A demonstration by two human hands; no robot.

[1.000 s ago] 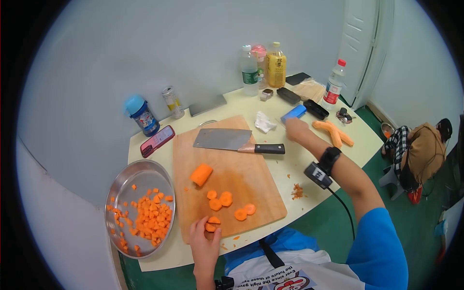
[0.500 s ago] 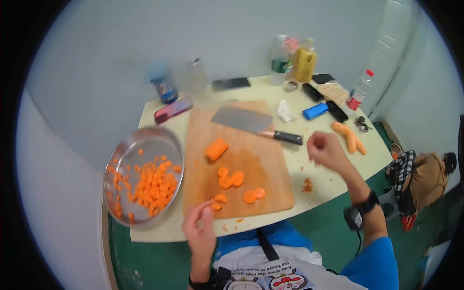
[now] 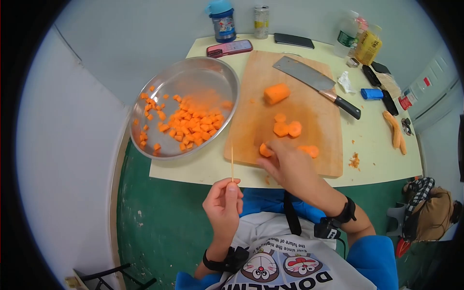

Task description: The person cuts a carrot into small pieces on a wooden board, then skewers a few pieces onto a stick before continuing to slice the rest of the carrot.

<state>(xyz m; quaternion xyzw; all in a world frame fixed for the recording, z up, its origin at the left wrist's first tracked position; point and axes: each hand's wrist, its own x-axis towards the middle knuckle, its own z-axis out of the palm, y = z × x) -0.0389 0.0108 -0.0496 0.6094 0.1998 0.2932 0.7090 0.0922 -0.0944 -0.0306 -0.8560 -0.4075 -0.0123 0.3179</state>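
Note:
A thin wooden stick (image 3: pixel 232 163) points upward from my left hand (image 3: pixel 224 203), pinched between thumb and fingers. Over the near part of the cutting board (image 3: pixel 314 116), my right hand (image 3: pixel 292 166) has its fingertips closed on a carrot piece (image 3: pixel 265 150). Round carrot slices (image 3: pixel 294 128) lie just beyond that hand, and more slices (image 3: pixel 309 151) are partly behind it. A thick carrot chunk (image 3: pixel 277 93) rests farther back on the board. The cleaver (image 3: pixel 309 77) lies across the board's upper right, its handle over the edge. Left of the board, a metal pan (image 3: pixel 166 72) holds diced carrot.
Along the back stand a blue bottle (image 3: pixel 223 24) and a can (image 3: pixel 261 22), near two phones. Bottles (image 3: pixel 369 45), a blue object (image 3: pixel 371 94), black items and long peeled carrots (image 3: pixel 395 131) are at the right. A bag (image 3: pixel 432 212) sits beyond the table.
The view has shifted, showing the board farther right. My left hand now has a stick and is away from the slices. My right hand has moved from the table's right side to a carrot piece.

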